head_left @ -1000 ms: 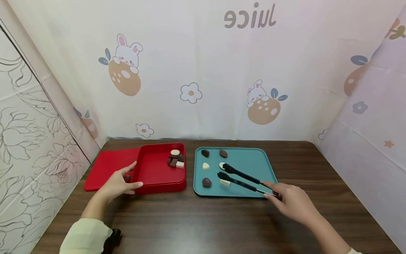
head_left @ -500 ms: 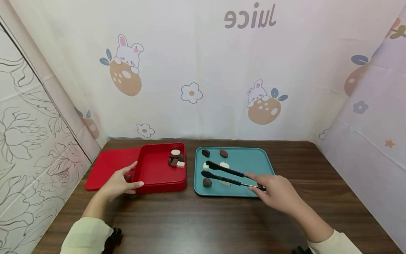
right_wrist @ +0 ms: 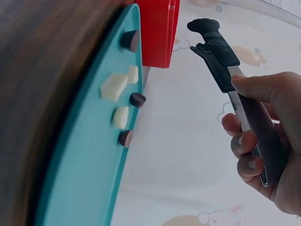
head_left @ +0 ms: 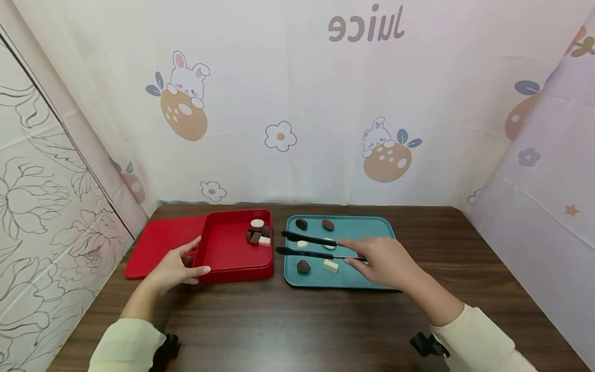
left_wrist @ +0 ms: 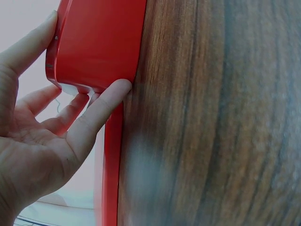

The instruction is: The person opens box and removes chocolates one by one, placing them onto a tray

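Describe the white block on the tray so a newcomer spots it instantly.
Find the teal tray, right of the red box. In its nearest row, beside a dark brown piece, lies the white block. It is that row's only white piece.

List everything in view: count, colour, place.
Table: one, brown, beneath
Box: one, red, table's left
Panel: one, red, left of box
Boxed pieces: two white, several brown, in box
Tray: one, teal, right of box
Tray pieces: three brown, three white, on tray
Tongs: one, black and silver, over tray
Backdrop: one, white, behind table
Wrist gear: two, black, at wrists
Sleeves: two, pale, on forearms
Left grip: one, holding box
Right grip: one, holding tongs
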`<move>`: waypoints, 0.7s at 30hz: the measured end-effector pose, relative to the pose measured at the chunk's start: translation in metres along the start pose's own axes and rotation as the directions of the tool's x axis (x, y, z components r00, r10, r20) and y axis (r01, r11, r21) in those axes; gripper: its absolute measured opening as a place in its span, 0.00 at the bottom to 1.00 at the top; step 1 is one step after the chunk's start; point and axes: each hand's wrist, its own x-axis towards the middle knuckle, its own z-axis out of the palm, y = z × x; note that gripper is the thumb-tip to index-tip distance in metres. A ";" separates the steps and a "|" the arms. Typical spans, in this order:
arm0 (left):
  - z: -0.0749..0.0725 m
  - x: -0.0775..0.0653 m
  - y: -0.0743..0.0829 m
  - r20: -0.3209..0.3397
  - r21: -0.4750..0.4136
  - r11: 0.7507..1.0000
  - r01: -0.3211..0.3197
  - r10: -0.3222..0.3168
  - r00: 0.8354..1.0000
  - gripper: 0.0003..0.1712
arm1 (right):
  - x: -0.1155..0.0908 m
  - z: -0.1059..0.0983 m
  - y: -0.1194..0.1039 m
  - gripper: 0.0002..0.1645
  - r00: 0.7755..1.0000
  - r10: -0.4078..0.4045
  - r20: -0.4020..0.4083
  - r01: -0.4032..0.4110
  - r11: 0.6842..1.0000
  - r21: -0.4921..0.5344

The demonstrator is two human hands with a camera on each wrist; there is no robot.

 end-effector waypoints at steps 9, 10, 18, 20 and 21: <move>0.000 -0.001 0.002 -0.006 0.009 1.000 -0.004 0.004 1.000 0.59 | 0.037 -0.002 -0.010 0.23 0.995 -0.036 0.095 0.035 0.999 0.011; 0.000 -0.001 0.001 -0.006 0.010 1.000 -0.003 0.003 1.000 0.59 | 0.042 -0.002 -0.011 0.23 0.994 -0.034 0.108 0.033 0.999 0.012; 0.001 -0.002 0.001 -0.009 0.012 1.000 -0.009 0.009 1.000 0.59 | 0.077 0.004 -0.020 0.24 0.980 -0.019 0.198 0.026 0.999 -0.035; 0.001 -0.002 0.001 -0.008 0.012 1.000 -0.011 0.011 1.000 0.59 | 0.084 0.007 -0.022 0.23 0.975 -0.014 0.220 0.027 0.998 -0.054; 0.001 -0.002 0.001 -0.007 0.013 1.000 -0.012 0.012 1.000 0.59 | 0.088 0.009 -0.023 0.23 0.972 -0.006 0.234 0.021 0.998 -0.060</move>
